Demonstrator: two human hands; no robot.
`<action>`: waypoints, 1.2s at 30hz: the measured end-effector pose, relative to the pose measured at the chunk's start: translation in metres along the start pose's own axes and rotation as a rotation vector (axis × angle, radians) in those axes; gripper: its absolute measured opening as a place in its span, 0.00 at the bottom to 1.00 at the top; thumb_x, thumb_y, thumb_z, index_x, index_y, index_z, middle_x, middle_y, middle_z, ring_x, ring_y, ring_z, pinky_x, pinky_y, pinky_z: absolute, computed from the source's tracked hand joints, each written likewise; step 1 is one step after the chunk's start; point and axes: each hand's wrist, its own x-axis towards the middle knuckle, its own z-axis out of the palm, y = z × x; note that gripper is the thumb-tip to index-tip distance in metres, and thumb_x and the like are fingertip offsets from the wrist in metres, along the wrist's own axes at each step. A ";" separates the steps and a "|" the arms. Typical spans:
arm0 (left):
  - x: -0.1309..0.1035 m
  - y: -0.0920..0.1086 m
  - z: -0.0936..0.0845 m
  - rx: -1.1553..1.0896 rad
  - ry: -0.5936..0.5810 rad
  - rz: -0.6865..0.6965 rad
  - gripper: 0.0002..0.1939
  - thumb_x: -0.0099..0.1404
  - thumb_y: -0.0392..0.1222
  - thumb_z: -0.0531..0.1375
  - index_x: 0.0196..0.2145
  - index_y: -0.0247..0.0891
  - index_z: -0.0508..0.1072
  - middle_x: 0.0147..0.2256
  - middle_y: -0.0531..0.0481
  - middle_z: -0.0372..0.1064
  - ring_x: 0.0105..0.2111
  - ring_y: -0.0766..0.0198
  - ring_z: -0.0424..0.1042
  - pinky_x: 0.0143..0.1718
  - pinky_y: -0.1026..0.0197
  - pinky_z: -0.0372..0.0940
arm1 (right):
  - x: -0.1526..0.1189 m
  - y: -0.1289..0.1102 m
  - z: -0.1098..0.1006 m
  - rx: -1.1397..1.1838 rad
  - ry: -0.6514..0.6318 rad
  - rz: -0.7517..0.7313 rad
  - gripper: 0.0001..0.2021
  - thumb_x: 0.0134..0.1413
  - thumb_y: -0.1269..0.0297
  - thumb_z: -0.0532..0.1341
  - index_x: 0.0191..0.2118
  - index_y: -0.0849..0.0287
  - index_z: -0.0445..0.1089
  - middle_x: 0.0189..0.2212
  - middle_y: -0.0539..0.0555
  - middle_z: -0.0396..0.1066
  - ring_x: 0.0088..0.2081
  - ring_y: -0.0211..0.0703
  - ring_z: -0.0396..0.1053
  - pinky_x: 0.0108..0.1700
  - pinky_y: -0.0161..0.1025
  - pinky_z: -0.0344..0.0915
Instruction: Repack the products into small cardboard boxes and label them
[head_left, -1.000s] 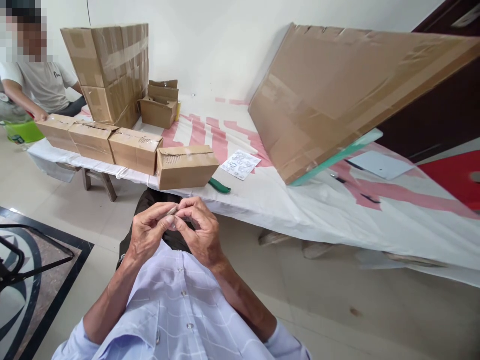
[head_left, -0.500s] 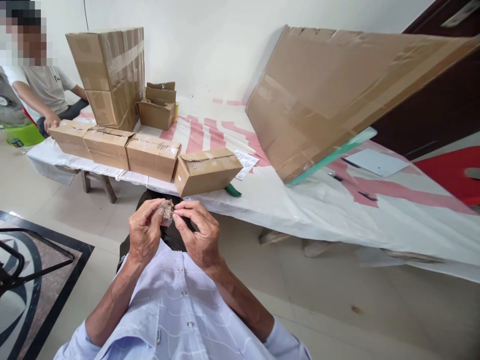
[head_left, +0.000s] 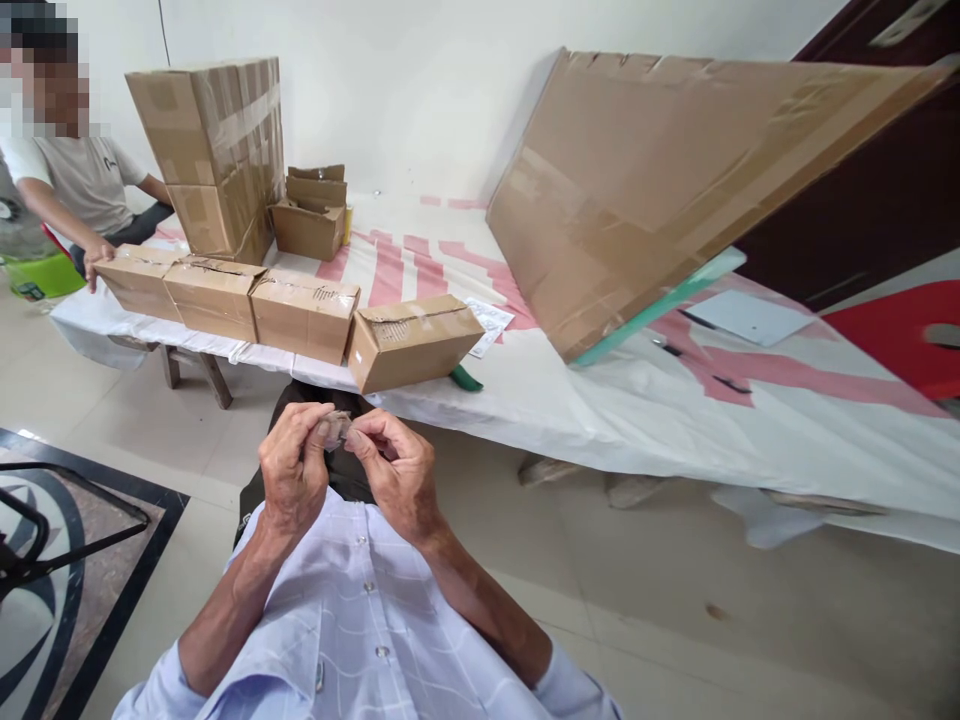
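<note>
Over my lap, my left hand (head_left: 294, 465) and my right hand (head_left: 399, 470) meet in front of my chest. Between their fingertips is a small crumpled wad of clear tape (head_left: 337, 431), see-through with brownish bits. Left thumb and fingers pinch it from one side; the right thumb and forefinger grip its other edge. Just beyond my hands a closed cardboard box (head_left: 420, 350) lies slanted at the table edge. Part of a green object (head_left: 466, 379) shows by its lower right corner.
Along the white-covered table (head_left: 600, 430) stand several cardboard boxes (head_left: 300, 315), a tall taped stack (head_left: 217, 160) and an opened box (head_left: 307, 225). A large cardboard sheet (head_left: 675, 180) leans at right. A co-worker's hand (head_left: 99, 262) touches the leftmost box.
My fingers have shifted slightly on the wad, which looks flatter and clearer now. The co-worker's hand has moved a little down the end of the leftmost box.
</note>
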 end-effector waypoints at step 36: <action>-0.005 -0.007 0.002 -0.598 -0.316 -0.538 0.19 0.72 0.53 0.69 0.53 0.40 0.86 0.33 0.49 0.79 0.25 0.67 0.74 0.32 0.62 0.74 | 0.012 0.008 -0.004 0.074 0.100 0.168 0.19 0.51 0.49 0.78 0.31 0.54 0.70 0.27 0.46 0.70 0.30 0.38 0.68 0.38 0.38 0.70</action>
